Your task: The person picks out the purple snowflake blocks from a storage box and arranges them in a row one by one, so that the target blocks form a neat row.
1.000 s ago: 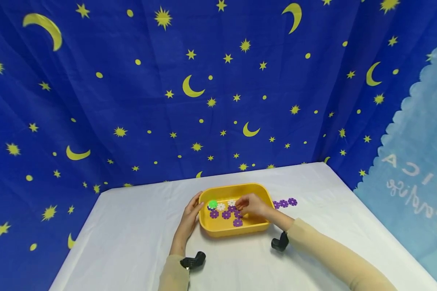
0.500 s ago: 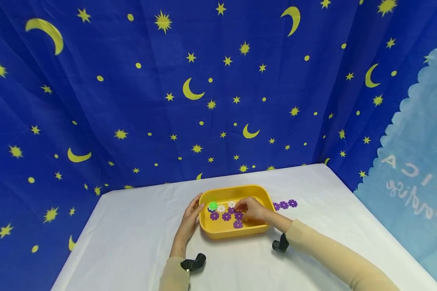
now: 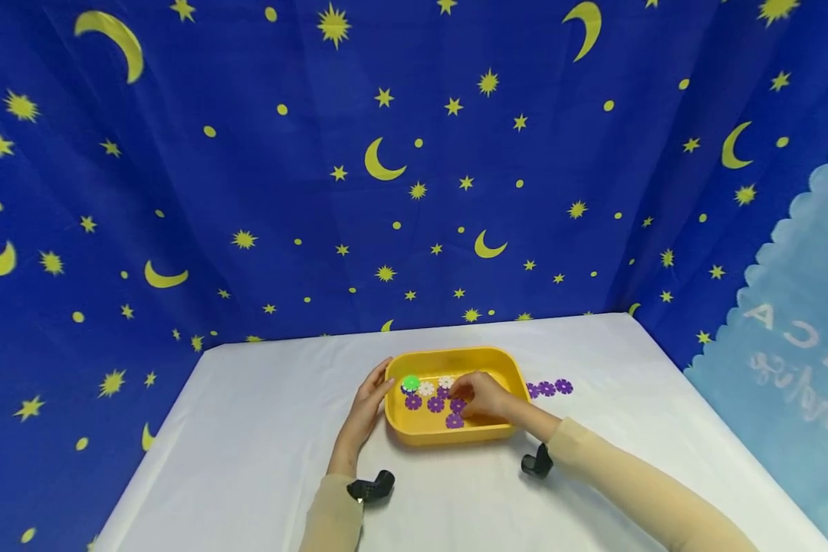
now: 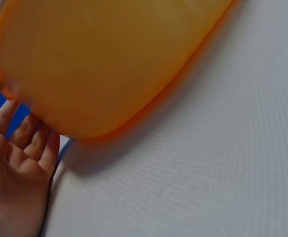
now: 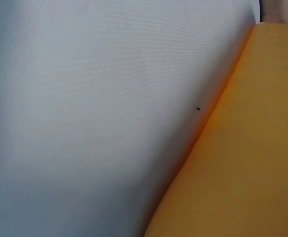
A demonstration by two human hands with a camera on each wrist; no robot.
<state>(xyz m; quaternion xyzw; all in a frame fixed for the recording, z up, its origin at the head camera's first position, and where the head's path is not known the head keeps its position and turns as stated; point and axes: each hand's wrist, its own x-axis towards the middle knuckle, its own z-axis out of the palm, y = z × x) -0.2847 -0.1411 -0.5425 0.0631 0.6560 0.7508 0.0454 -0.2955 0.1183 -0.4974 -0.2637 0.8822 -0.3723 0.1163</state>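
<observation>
A yellow plastic tub (image 3: 448, 438) on the white table holds several notched snowflake building discs. Purple discs (image 3: 413, 402) lie in its left and middle, white discs (image 3: 425, 389) behind them, and a green disc (image 3: 411, 382) tops a small pile at the left. My left hand (image 3: 366, 402) holds the tub's left end, thumb at the rim and fingers along the outside wall (image 4: 85, 89). My right hand (image 3: 484, 397) reaches over the front rim into the tub, fingers bent down among purple and white discs. I cannot tell whether it pinches one; its fingertips are partly hidden.
To the right of the tub, a row of purple discs (image 3: 547, 389) lies on the white tablecloth (image 3: 262, 429). A blue curtain (image 3: 283, 192) with yellow moons and stars hangs behind the table, and a light-blue cloth (image 3: 793, 368) hangs at the right.
The right hand stays over the same discs, its fingers shifting only slightly. The left hand and tub keep their places; the head view has turned slightly to the left.
</observation>
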